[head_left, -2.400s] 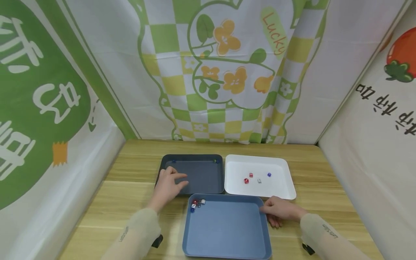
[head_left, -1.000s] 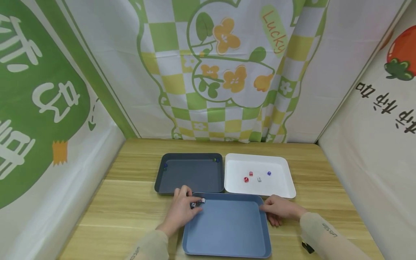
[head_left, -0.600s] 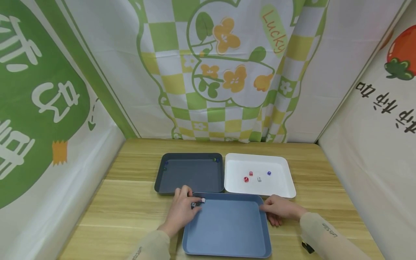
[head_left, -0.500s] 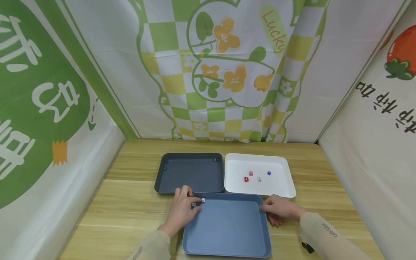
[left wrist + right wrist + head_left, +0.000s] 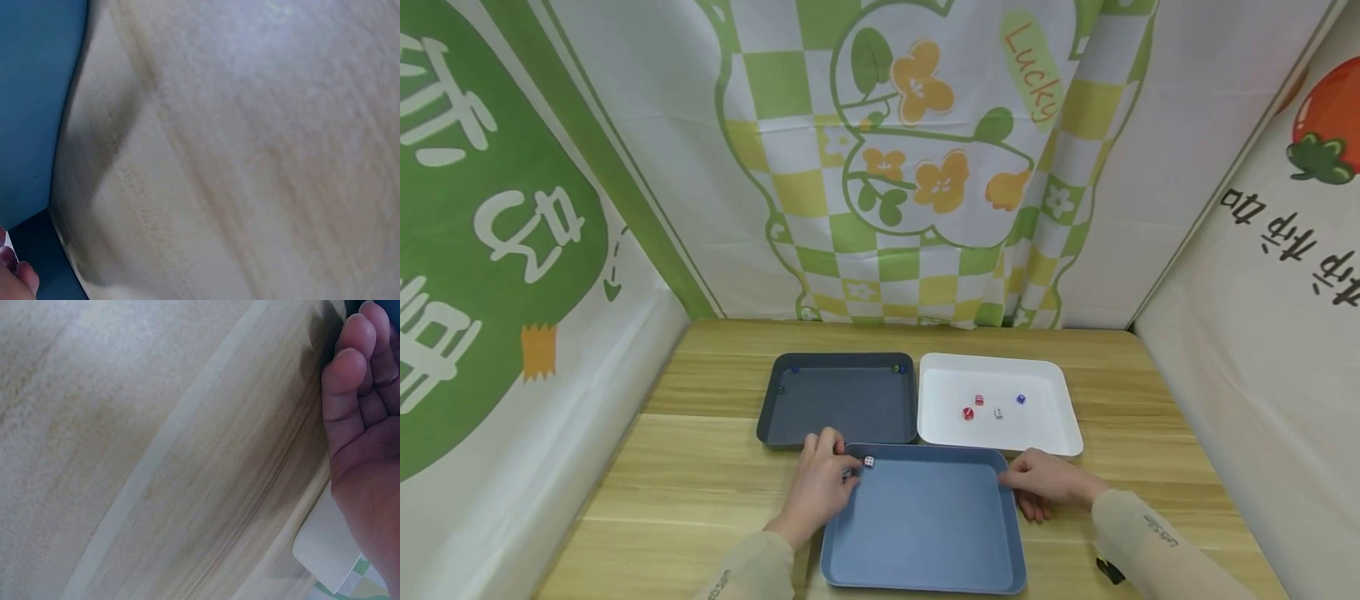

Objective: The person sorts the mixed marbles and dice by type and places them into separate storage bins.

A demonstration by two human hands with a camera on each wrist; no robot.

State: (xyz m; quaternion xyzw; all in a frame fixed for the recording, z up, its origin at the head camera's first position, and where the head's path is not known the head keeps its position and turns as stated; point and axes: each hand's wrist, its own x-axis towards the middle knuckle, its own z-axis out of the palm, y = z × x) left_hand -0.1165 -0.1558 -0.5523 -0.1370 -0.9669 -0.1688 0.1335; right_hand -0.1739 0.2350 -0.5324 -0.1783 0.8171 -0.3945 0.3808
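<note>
In the head view, the far left corner of the blue tray (image 5: 932, 533) holds small dice. My left hand (image 5: 820, 483) reaches over that corner, its thumb and forefinger pinching at a die (image 5: 848, 472) that is mostly covered. Just past the fingertips, a white die (image 5: 868, 462) lies on the tray floor. My right hand (image 5: 1048, 482) grips the tray's right rim near the far corner, thumb side inward. The right wrist view shows its other fingers curled beside the tray's edge; only fingertips of the left hand appear in the left wrist view.
Behind stand a dark grey tray (image 5: 842, 421) with a blue bead (image 5: 795, 368), a green bead (image 5: 781, 390) and more by its far right corner, and a white tray (image 5: 1037, 433) holding two red dice, a white die (image 5: 998, 413) and a blue die (image 5: 1021, 400). Printed cloth surrounds the wooden table (image 5: 685, 467).
My left hand came from over the dark tray to the blue tray's corner, and its thumb and forefinger drew closer together. A blue bead rolled along the dark tray's far left corner. My right hand stayed put.
</note>
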